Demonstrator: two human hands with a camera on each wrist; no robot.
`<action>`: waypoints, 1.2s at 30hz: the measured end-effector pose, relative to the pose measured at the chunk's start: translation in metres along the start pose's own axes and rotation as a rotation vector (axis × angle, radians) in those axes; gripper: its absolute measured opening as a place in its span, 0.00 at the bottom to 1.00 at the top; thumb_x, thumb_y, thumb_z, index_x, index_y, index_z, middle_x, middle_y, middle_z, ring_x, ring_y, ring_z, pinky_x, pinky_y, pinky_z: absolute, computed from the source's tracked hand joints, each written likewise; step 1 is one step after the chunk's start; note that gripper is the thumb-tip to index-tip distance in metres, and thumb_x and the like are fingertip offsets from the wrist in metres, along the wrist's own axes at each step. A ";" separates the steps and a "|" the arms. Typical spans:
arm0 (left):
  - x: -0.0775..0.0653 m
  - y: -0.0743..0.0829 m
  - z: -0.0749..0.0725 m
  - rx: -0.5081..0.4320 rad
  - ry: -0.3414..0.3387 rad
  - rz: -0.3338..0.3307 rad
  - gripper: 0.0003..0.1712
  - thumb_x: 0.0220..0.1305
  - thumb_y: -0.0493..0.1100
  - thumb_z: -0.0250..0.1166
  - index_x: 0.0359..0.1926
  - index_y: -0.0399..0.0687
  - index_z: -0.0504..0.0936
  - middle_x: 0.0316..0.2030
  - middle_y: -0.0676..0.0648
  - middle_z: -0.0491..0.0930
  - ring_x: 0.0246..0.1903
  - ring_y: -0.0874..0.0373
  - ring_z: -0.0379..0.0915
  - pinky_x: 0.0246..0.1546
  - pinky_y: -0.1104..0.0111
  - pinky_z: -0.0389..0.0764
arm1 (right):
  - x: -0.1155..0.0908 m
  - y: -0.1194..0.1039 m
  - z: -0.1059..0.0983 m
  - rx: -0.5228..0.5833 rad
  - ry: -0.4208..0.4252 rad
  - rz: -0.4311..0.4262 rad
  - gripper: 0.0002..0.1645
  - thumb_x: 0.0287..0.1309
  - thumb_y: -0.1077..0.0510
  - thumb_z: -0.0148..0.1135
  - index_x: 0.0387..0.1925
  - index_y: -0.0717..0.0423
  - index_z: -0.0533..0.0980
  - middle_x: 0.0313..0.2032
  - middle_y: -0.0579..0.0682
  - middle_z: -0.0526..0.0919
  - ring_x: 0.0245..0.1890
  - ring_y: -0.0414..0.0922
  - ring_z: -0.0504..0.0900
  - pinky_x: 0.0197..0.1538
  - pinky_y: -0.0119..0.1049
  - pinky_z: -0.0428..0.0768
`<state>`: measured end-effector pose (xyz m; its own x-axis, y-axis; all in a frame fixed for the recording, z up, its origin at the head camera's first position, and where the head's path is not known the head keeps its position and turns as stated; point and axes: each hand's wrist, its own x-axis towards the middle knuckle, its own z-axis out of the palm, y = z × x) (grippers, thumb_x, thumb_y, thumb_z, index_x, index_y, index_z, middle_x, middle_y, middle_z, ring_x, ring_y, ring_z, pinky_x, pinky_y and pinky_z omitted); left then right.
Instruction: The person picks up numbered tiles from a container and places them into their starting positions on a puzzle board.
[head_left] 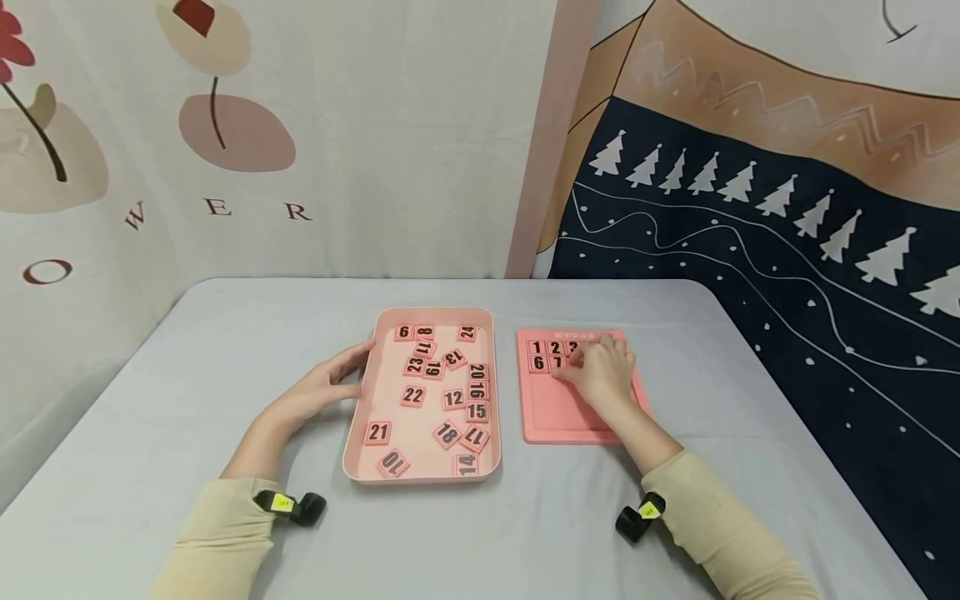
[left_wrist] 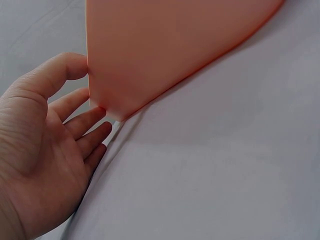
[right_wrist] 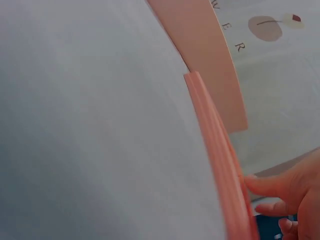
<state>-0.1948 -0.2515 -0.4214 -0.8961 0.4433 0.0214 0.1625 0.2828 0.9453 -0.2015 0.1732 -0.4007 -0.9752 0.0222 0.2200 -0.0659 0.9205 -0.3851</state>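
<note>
In the head view, a pink tray (head_left: 422,476) holds several loose number tiles, among them tile 22 (head_left: 412,396) and tile 21 (head_left: 378,432). My left hand (head_left: 318,390) rests against the tray's left side, fingers spread and loosely bent. The left wrist view shows the thumb and fingertips of that hand (left_wrist: 55,130) at the tray wall (left_wrist: 160,45). Right of the tray lies a pink number board (head_left: 558,417), with tiles 1, 2, 3, 6 and 7 showing in its upper rows. Over these rows is my right hand (head_left: 606,371), its thumb touching near tile 7 (head_left: 557,363); the hand covers the tiles beyond.
A pale grey cloth covers the table (head_left: 450,542). Behind it hangs a light curtain (head_left: 405,167) with flower prints and letters. To the right is a dark blue cloth (head_left: 750,292) with white trees. Black wrist cameras sit at both sleeves.
</note>
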 end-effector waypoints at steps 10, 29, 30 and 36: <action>0.000 0.002 0.001 -0.006 0.005 -0.001 0.44 0.62 0.37 0.64 0.74 0.40 0.51 0.72 0.37 0.49 0.71 0.39 0.40 0.67 0.44 0.42 | 0.013 -0.038 -0.012 0.129 0.024 -0.205 0.19 0.45 0.48 0.76 0.40 0.51 0.84 0.45 0.54 0.72 0.45 0.52 0.65 0.48 0.48 0.63; -0.001 0.000 0.000 0.006 0.013 -0.023 0.44 0.62 0.39 0.64 0.74 0.42 0.51 0.72 0.38 0.49 0.71 0.40 0.40 0.68 0.45 0.41 | 0.065 -0.125 0.036 0.107 -0.164 -0.461 0.17 0.53 0.46 0.70 0.46 0.42 0.83 0.39 0.46 0.65 0.44 0.46 0.61 0.47 0.41 0.61; -0.001 0.000 0.000 0.008 0.010 -0.019 0.44 0.62 0.39 0.64 0.74 0.41 0.51 0.72 0.38 0.49 0.71 0.40 0.40 0.68 0.45 0.41 | 0.068 -0.127 0.039 0.104 -0.172 -0.460 0.17 0.54 0.47 0.70 0.46 0.42 0.83 0.39 0.46 0.65 0.44 0.46 0.61 0.47 0.41 0.61; -0.001 0.002 0.001 0.006 0.006 -0.013 0.43 0.63 0.39 0.63 0.74 0.42 0.52 0.72 0.38 0.49 0.71 0.40 0.40 0.68 0.45 0.41 | 0.082 -0.133 0.055 0.051 -0.229 -0.461 0.19 0.54 0.43 0.68 0.48 0.39 0.82 0.41 0.45 0.64 0.44 0.44 0.59 0.49 0.40 0.60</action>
<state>-0.1937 -0.2508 -0.4195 -0.9005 0.4348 0.0108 0.1532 0.2939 0.9435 -0.2843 0.0307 -0.3808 -0.8630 -0.4729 0.1776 -0.5048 0.7940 -0.3389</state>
